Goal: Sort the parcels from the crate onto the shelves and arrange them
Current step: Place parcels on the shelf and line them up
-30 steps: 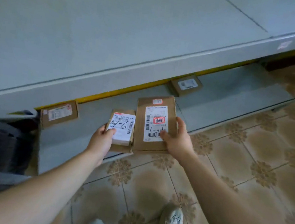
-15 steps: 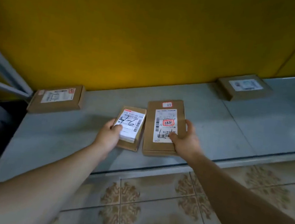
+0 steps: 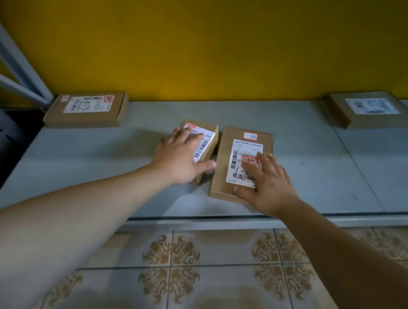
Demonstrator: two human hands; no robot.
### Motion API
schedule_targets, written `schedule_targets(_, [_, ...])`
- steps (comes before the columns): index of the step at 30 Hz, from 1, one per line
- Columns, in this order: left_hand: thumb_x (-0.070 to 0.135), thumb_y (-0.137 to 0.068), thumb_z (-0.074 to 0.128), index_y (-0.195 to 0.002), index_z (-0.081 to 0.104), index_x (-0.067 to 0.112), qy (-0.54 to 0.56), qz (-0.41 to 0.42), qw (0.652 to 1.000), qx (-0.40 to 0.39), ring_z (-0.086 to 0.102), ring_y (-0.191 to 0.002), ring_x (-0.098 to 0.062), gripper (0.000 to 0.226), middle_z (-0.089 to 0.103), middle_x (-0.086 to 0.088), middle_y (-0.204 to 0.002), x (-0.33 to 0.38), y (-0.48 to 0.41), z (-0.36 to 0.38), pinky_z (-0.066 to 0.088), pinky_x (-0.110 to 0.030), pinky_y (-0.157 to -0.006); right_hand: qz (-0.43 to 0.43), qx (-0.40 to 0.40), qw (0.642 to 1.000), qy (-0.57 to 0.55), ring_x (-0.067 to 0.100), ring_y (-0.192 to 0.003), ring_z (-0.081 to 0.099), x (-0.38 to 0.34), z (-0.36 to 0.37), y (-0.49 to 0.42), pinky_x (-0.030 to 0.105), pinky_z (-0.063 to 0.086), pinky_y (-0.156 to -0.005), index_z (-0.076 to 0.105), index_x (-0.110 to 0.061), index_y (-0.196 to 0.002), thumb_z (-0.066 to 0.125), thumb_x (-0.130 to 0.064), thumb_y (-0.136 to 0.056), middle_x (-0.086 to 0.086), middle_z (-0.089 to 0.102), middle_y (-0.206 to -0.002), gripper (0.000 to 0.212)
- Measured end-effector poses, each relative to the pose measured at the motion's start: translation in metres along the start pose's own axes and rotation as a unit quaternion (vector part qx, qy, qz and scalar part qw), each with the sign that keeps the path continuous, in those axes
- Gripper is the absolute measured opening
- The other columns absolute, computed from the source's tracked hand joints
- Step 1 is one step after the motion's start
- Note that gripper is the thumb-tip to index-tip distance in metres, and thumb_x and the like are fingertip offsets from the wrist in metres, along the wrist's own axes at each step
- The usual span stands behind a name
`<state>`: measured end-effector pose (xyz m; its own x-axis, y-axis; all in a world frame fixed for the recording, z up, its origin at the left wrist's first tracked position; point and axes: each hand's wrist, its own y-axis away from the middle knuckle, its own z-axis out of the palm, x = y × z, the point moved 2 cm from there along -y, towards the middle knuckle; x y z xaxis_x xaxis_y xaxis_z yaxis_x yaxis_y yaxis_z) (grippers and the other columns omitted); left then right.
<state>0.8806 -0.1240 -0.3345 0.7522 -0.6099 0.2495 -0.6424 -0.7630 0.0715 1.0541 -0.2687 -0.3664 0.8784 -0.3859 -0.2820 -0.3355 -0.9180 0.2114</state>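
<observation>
Shelf (image 3: 323, 168): large parcel (image 3: 225, 161), small parcel (image 3: 207, 142) left of it
left hand (image 3: 179, 156): on small parcel, fingers apart
right hand (image 3: 270, 187): on large parcel, fingers apart

Shelf (image 3: 307, 153) deck, centre: small parcel (image 3: 209, 139) and large parcel (image 3: 223, 174) just beside each other, only a slit between them. Left hand (image 3: 181, 158) lies flat on the first, right hand (image 3: 271, 186) flat on the second.
12 o'clock: short bare strip, then yellow wall (image 3: 210, 40).
10 o'clock: left rear parcel (image 3: 85, 113), slanted grey bars (image 3: 12, 66) beyond.
2 o'clock: right rear parcel (image 3: 367, 113), well apart.
3 and 9 o'clock: bare deck, passable.
6 o'clock: open front edge, tiled floor (image 3: 221, 283).
</observation>
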Motion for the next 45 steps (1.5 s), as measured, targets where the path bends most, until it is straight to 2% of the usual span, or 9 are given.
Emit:
schedule_targets(3, [0.058, -0.094, 0.044, -0.154, 0.014, 0.033, -0.064, 0.02, 0.998, -0.02, -0.004, -0.15, -0.022, 0.072, 0.001, 0.001, -0.164, -0.013, -0.009, 0.0, 0.002, -0.055, -0.117, 0.017, -0.021, 1.0, -0.006, 0.02, -0.152, -0.014, -0.001, 0.01, -0.003, 0.044, -0.003, -0.122, 0.01, -0.037, -0.158, 0.038, -0.07, -0.093, -0.003, -0.006, -0.167, 0.078])
schedule_targets(7, [0.026, -0.095, 0.052, -0.149, 0.035, 0.033, -0.096, 0.032, 0.994, 0.051, 0.02, -0.142, -0.027, 0.057, 0.024, -0.006, -0.158, -0.05, -0.027, -0.014, 0.02, -0.044, -0.116, 0.056, 0.009, 0.998, -0.037, 0.02, -0.153, -0.011, -0.011, 0.014, -0.007, 0.041, 0.001, -0.122, 0.015, -0.035, -0.157, 0.037, -0.066, -0.095, -0.002, -0.002, -0.167, 0.073])
schedule_targets(9, [0.014, -0.096, 0.049, -0.15, 0.034, 0.028, -0.088, 0.03, 0.994, 0.055, 0.024, -0.142, -0.028, 0.057, 0.026, -0.008, -0.158, -0.064, -0.039, -0.018, 0.023, -0.039, -0.115, 0.073, 0.029, 0.995, -0.065, 0.021, -0.153, -0.011, -0.019, 0.018, -0.015, 0.041, 0.003, -0.122, 0.018, -0.034, -0.157, 0.039, -0.065, -0.095, -0.002, -0.001, -0.167, 0.072])
schedule_targets(16, [0.023, -0.103, 0.042, -0.156, 0.008, 0.025, -0.048, 0.009, 0.998, 0.039, -0.004, -0.15, -0.025, 0.063, -0.001, -0.001, -0.164, -0.084, -0.08, -0.009, 0.008, -0.041, -0.119, 0.088, 0.061, 0.988, -0.108, 0.02, -0.152, -0.01, -0.031, 0.024, -0.04, 0.041, 0.008, -0.122, 0.026, -0.035, -0.154, 0.041, -0.065, -0.094, -0.003, 0.003, -0.167, 0.07])
schedule_targets(24, [0.016, -0.099, 0.048, -0.155, 0.012, 0.027, -0.038, 0.007, 0.998, 0.056, -0.002, -0.149, -0.025, 0.067, 0.002, 0.001, -0.164, -0.103, -0.129, -0.012, 0.008, -0.039, -0.119, 0.088, 0.097, 0.985, -0.115, 0.02, -0.151, -0.003, -0.032, 0.027, -0.052, 0.04, 0.01, -0.122, 0.034, -0.034, -0.152, 0.048, -0.062, -0.09, -0.001, 0.011, -0.165, 0.069])
schedule_targets(28, [0.028, -0.096, 0.055, -0.155, 0.009, 0.032, -0.058, -0.007, 0.998, 0.037, -0.005, -0.15, -0.024, 0.074, -0.001, 0.002, -0.164, -0.099, -0.13, -0.017, 0.002, -0.049, -0.118, 0.092, 0.094, 0.986, -0.106, 0.019, -0.152, -0.003, -0.031, 0.027, -0.053, 0.043, 0.014, -0.123, 0.034, -0.035, -0.151, 0.046, -0.064, -0.089, -0.001, 0.011, -0.165, 0.069])
schedule_targets(32, [0.034, -0.091, 0.06, -0.152, 0.026, 0.017, -0.014, 0.056, 0.988, 0.146, 0.008, -0.148, -0.034, 0.072, 0.014, -0.012, -0.161, -0.079, -0.092, -0.007, 0.01, -0.05, -0.117, 0.094, 0.065, 0.991, -0.063, 0.021, -0.152, -0.004, -0.031, 0.019, -0.047, 0.044, 0.015, -0.121, 0.026, -0.036, -0.154, 0.04, -0.066, -0.093, -0.003, 0.007, -0.166, 0.069])
schedule_targets(39, [0.055, -0.096, 0.04, -0.154, 0.017, 0.025, -0.011, 0.013, 0.998, -0.061, 0.001, -0.15, -0.023, 0.069, 0.005, -0.001, -0.163, -0.021, -0.062, 0.058, 0.01, -0.051, -0.118, 0.186, 0.046, 0.981, -0.007, 0.026, -0.153, -0.003, 0.015, -0.002, -0.018, 0.047, 0.005, -0.122, 0.016, -0.032, -0.157, 0.027, -0.071, -0.094, 0.004, 0.004, -0.167, 0.075])
schedule_targets(45, [0.058, -0.097, 0.032, -0.154, 0.013, 0.028, -0.036, 0.039, 0.996, -0.071, -0.006, -0.15, -0.023, 0.067, -0.001, 0.001, -0.163, 0.041, -0.06, 0.082, 0.001, -0.057, -0.116, 0.226, 0.006, 0.971, 0.079, 0.03, -0.152, -0.005, 0.083, -0.021, 0.02, 0.056, 0.014, -0.12, 0.005, -0.023, -0.158, 0.027, -0.089, -0.078, 0.004, 0.0, -0.166, 0.107])
